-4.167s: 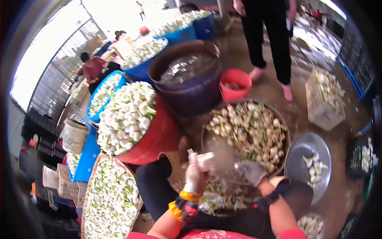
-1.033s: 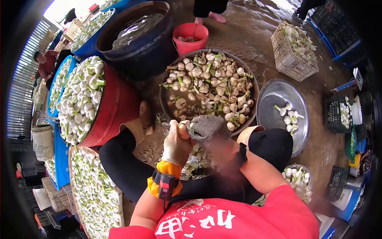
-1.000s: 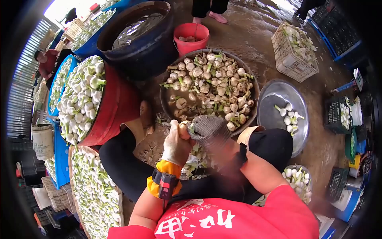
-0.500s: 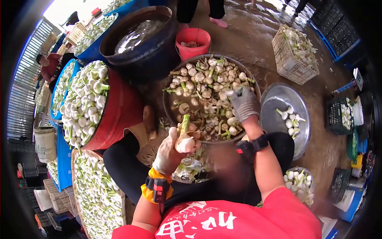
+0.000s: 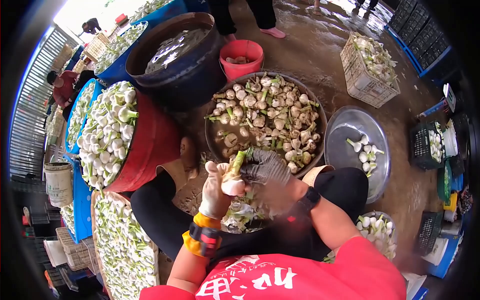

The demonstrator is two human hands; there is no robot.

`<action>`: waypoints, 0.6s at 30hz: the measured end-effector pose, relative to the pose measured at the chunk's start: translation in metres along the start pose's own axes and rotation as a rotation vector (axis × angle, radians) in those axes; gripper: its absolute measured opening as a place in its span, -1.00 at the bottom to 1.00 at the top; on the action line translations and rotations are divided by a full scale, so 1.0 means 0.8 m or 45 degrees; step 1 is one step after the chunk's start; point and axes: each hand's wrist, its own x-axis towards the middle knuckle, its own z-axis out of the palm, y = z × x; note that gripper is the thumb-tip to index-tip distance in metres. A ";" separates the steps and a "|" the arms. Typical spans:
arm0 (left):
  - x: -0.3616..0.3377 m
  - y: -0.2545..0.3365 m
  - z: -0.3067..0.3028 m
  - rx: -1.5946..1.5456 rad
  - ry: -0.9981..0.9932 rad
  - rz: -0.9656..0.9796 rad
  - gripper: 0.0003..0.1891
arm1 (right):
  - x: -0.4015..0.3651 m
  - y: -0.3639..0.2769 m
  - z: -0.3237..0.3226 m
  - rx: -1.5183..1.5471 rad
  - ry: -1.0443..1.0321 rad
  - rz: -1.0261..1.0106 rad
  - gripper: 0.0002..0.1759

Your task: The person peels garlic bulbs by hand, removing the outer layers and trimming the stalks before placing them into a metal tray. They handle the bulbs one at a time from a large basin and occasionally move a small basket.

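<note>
Fingers of the left hand [image 5: 216, 190] wrap 1 garlic bulb [image 5: 233, 187] between lap and basin [image 5: 214, 136], stem up, apparently leaving it reachable. The right hand's [image 5: 266, 166] fingers curl there; their grip I cannot tell.

Smooth, shiny metal forms the wide basin [image 5: 345, 145], while the small red bucket [image 5: 240, 71] and latticed crate [image 5: 371, 91] look plastic. The grey glove [image 5: 268, 167] is matt, ribbed knit; the red shirt [image 5: 320, 270] is matt cloth; the wet floor [image 5: 310, 50] gleams; the held garlic bulb [image 5: 232, 187] looks smooth.
</note>
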 end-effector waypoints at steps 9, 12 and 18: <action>-0.010 0.024 0.034 0.202 -0.054 -0.252 -0.53 | 0.000 0.012 -0.014 0.184 0.229 0.126 -0.81; -0.012 0.024 0.033 0.172 0.062 -0.197 -0.57 | -0.004 0.004 -0.011 0.198 0.163 0.122 -0.80; -0.010 0.018 0.027 0.094 0.041 -0.108 -0.57 | -0.009 0.006 -0.010 0.336 0.120 0.193 -0.57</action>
